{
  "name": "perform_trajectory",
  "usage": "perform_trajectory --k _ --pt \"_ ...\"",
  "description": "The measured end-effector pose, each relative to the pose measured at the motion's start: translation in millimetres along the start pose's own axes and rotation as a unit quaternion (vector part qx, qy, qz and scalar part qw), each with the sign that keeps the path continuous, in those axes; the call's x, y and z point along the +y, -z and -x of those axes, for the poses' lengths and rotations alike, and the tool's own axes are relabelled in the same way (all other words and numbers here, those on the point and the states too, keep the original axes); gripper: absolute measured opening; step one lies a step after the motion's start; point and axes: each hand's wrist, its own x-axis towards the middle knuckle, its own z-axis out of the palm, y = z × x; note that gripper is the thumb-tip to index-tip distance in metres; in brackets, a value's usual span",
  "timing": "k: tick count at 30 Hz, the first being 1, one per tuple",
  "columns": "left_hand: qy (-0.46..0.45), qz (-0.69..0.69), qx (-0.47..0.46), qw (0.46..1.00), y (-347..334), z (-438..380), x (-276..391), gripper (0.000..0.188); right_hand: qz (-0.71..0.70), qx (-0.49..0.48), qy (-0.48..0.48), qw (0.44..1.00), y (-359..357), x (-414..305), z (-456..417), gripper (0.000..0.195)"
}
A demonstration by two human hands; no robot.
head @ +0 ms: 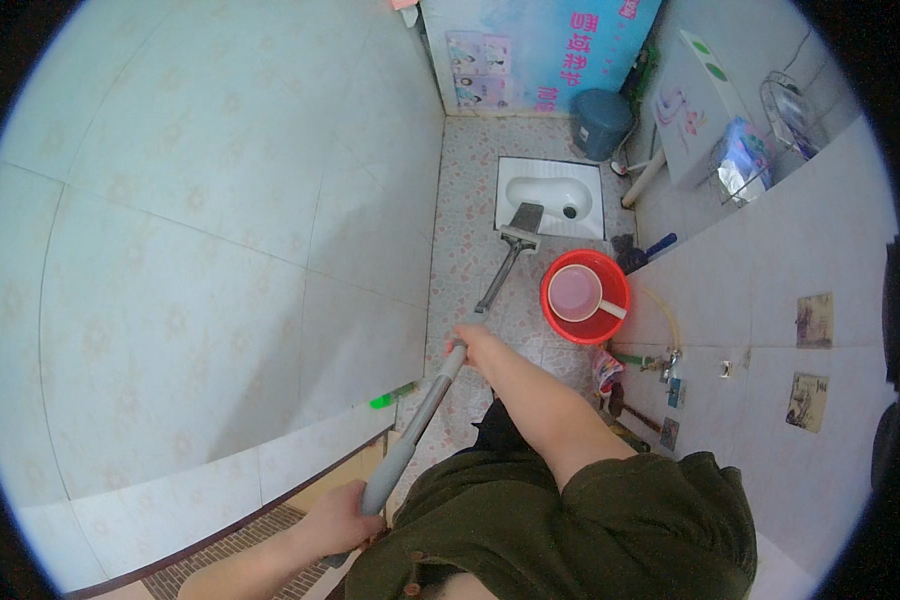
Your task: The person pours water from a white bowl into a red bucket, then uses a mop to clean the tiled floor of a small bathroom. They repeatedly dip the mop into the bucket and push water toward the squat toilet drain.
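Note:
Both my hands are on a long grey-and-metal mop pole [429, 409] that slants across the view. My left hand [341, 516] grips the thick grey sleeve near its upper end, close to my body. Farther down the pole, my right hand [474, 346] is closed around a grey section. At the far end, the flat dark mop head [526, 217] overlaps the near left edge of a white squat toilet pan [508, 196]; whether it touches the pan is hard to tell. Beside the mop head, a red basin [586, 335] holds a pale pink dipper [574, 292] with a white handle.
A dark blue lidded bin [602, 124] stands behind the pan. A blue-handled brush [649, 253], a metal tap [672, 366] with hoses and a wire rack [750, 187] line the right side. A tiled wall [195, 247] bounds the left; a green-handled item [394, 395] is by its base.

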Motion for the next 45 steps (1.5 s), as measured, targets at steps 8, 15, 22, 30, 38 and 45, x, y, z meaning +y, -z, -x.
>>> perform_trajectory --k 8,15,22,30,38,45 --pt "-0.010 0.106 -0.039 0.994 -3 -26 19 0.027 -0.019 0.001 -0.022 1.000 14 -32 -17 0.025" --pt "-0.012 0.151 -0.073 0.986 2 -52 44 0.027 0.023 -0.001 -0.023 0.999 22 -64 -22 0.025" --pt "-0.021 0.054 -0.024 0.998 18 -48 55 0.026 0.051 0.032 -0.011 0.998 11 -70 -30 0.026" --pt "0.048 0.156 -0.066 0.984 54 34 28 0.021 -0.133 -0.168 0.046 0.976 10 -54 -29 0.032" --pt "0.051 0.139 -0.020 0.989 32 78 -15 0.036 -0.242 -0.157 0.023 0.957 -14 -6 2 0.033" --pt "-0.012 0.122 0.146 0.982 16 158 -82 0.024 -0.218 -0.068 0.031 0.973 -49 63 37 0.019"
